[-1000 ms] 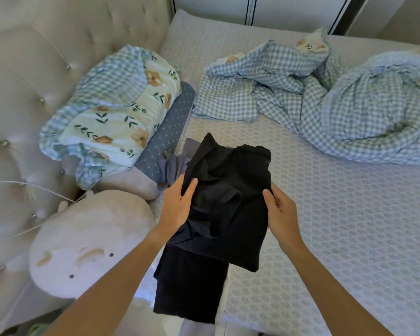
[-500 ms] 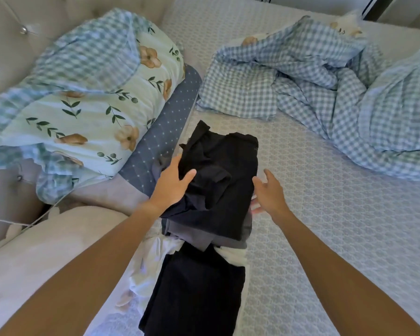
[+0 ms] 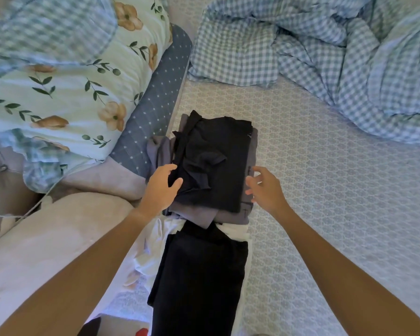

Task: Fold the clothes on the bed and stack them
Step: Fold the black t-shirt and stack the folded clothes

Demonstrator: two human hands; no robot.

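- Left hand rests on folded black garment, fingers relaxed.
- Right hand beside the stack's right edge, fingers spread.
- Stack sits on bed.

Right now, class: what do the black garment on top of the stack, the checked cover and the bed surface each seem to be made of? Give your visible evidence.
Black garment: soft matte cloth, probably a knit; it creases limply with no shine.
Checked cover: thin woven cloth, maybe cotton; it crumples into fine folds.
Bed surface: textured patterned fabric, possibly quilted; lies flat.
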